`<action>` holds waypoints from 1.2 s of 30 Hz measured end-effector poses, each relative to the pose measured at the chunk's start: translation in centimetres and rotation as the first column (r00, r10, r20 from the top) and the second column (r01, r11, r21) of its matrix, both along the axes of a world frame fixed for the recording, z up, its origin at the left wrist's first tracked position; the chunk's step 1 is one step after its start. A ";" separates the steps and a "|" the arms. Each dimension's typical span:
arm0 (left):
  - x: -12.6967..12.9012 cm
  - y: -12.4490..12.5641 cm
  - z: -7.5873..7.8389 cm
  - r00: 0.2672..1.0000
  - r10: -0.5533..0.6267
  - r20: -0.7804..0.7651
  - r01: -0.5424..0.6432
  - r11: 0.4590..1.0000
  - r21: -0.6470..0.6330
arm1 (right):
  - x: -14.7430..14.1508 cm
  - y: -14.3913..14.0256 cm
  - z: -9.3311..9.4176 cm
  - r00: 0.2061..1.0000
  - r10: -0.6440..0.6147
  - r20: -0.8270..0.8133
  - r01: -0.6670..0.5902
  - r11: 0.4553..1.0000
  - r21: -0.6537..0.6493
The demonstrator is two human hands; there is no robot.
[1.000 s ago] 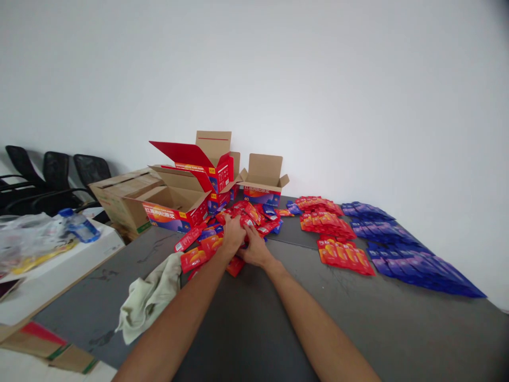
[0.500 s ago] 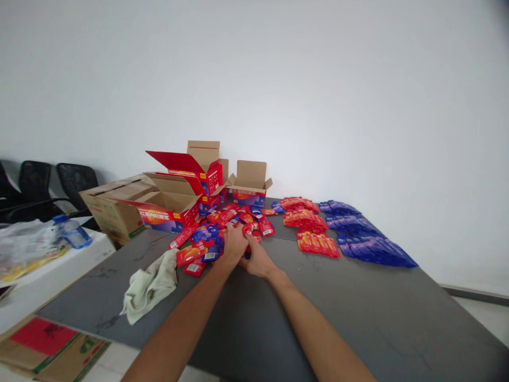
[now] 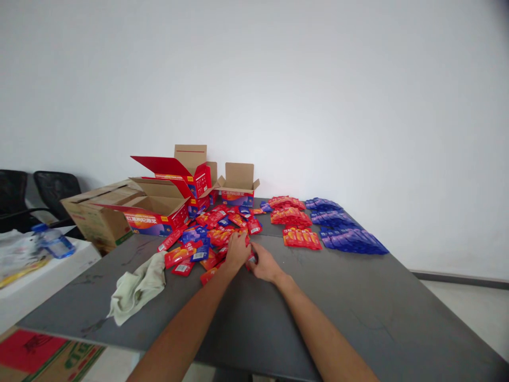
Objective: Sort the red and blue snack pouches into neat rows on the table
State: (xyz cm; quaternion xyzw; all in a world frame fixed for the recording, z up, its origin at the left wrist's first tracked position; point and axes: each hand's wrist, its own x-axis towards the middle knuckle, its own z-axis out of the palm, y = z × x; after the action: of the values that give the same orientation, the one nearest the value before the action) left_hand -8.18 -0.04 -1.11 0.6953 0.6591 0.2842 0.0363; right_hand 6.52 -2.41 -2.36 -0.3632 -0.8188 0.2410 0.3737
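Note:
My left hand (image 3: 238,249) and my right hand (image 3: 264,263) are close together at the right front edge of a loose pile of red and blue sachets (image 3: 218,237). Between them are red sachets (image 3: 251,259), partly covered by my fingers. The fingers of both hands are bent around these; how many they hold is hidden. To the right, red sachets (image 3: 302,238) lie overlapped in several rows. Beyond those, blue sachets (image 3: 352,240) are laid out in similar overlapping rows.
Open printed cartons, a front one (image 3: 151,224) and a back one (image 3: 237,197), stand behind the pile. A pale cloth (image 3: 139,286) lies crumpled on the dark table (image 3: 338,318). At left are a brown carton (image 3: 101,217) and a water bottle (image 3: 55,244).
Both hands have come off the pile to its right front edge, with red sachets between them. More of the pile's front now shows. The view has turned slightly right.

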 end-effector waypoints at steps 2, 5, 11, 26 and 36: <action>0.4 0.0 -0.6 1.000 0.001 -0.001 -0.001 1.000 0.023 | 0.8 -0.3 -0.1 1.000 -0.009 0.008 0.009 1.000 -0.010; 1.3 0.1 -1.1 0.998 -0.031 0.053 0.028 0.998 0.064 | 2.0 -0.6 -0.2 0.998 -0.043 0.053 0.045 0.998 -0.051; 3.7 0.3 -1.2 0.936 -0.091 0.340 0.036 0.985 0.166 | 3.9 -1.1 0.0 0.977 -0.157 0.143 0.175 0.978 -0.118; 6.2 -0.7 -2.3 0.321 -0.096 0.942 0.288 0.958 -0.001 | 7.0 -0.3 -1.4 0.856 -0.333 -0.395 0.141 0.886 -0.441; 5.9 -1.4 -2.2 0.314 -0.119 0.942 0.431 0.902 -0.030 | 6.6 -1.1 -0.5 0.852 -0.340 -0.399 0.086 0.841 -0.534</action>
State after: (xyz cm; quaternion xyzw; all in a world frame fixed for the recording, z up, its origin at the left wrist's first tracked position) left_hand -2.27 -1.43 -3.31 0.5047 0.4257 0.5180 0.5438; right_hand 13.12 -3.53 -2.83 -0.4674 -0.5631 0.4810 0.4828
